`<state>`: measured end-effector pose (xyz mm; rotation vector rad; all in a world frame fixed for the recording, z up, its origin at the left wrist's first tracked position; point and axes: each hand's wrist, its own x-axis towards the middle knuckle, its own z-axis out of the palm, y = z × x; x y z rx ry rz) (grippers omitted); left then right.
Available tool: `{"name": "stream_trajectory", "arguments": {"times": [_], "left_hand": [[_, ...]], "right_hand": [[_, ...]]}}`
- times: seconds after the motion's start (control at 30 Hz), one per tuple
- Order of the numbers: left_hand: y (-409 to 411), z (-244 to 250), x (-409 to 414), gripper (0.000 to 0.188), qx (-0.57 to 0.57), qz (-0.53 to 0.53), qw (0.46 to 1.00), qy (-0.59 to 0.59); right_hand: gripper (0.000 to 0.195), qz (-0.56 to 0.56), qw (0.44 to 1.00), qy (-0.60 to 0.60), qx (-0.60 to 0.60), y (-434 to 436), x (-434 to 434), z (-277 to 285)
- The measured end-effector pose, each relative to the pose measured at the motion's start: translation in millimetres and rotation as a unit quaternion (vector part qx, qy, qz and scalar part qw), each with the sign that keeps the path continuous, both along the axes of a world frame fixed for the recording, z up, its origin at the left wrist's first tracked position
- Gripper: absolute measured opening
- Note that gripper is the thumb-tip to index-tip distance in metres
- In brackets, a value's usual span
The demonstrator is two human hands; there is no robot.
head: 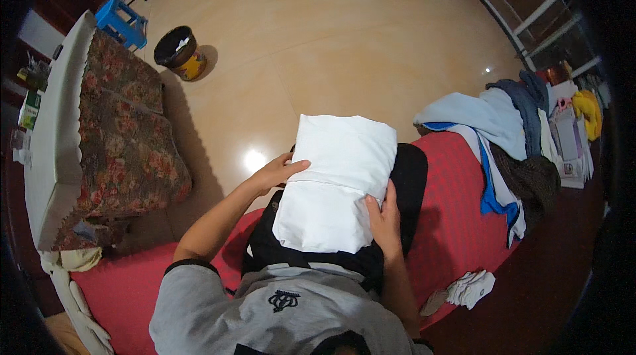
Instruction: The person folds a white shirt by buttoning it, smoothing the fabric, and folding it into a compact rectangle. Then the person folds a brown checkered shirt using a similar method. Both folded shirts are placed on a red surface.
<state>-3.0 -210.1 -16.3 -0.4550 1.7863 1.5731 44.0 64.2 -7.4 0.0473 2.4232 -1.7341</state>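
A folded white cloth or garment (338,181) lies across my lap, over dark trousers (415,176), with a crease running across its middle. My left hand (280,171) grips its left edge, thumb on top and fingers underneath. At the lower right edge, my right hand (385,213) holds the cloth with the thumb on top and the fingers along its side. The fingertips under the cloth are hidden.
I sit on a red-covered seat (447,196). Piled clothes (477,116) and small folded white items (472,289) are at the right. A table with a floral cloth (124,131), a bin (181,56) and a blue plastic stool (119,22) stand left.
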Motion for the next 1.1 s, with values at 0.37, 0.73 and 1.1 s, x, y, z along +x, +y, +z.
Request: {"name": "stream_trajectory", "arguments": {"times": [0.37, 0.73, 1.1], "left_hand": [[-1.0, 22.2, 12.3, 0.060, 0.249, 0.144, 0.955, 0.079], [-15.0, 3.2, 5.9, 0.054, 0.262, 0.149, 0.953, -0.026], [-21.3, 15.9, 78.3, 0.057, -0.022, 0.123, 0.956, 0.267]], "right_hand": [[0.042, -0.047, 0.880, -0.342, -0.327, 5.0, -19.7, 1.3], [0.037, -0.024, 0.966, -0.136, -0.220, 8.1, -12.6, 0.4], [0.064, -0.033, 0.985, 0.127, 0.115, 38.9, 30.8, 48.4]]}}
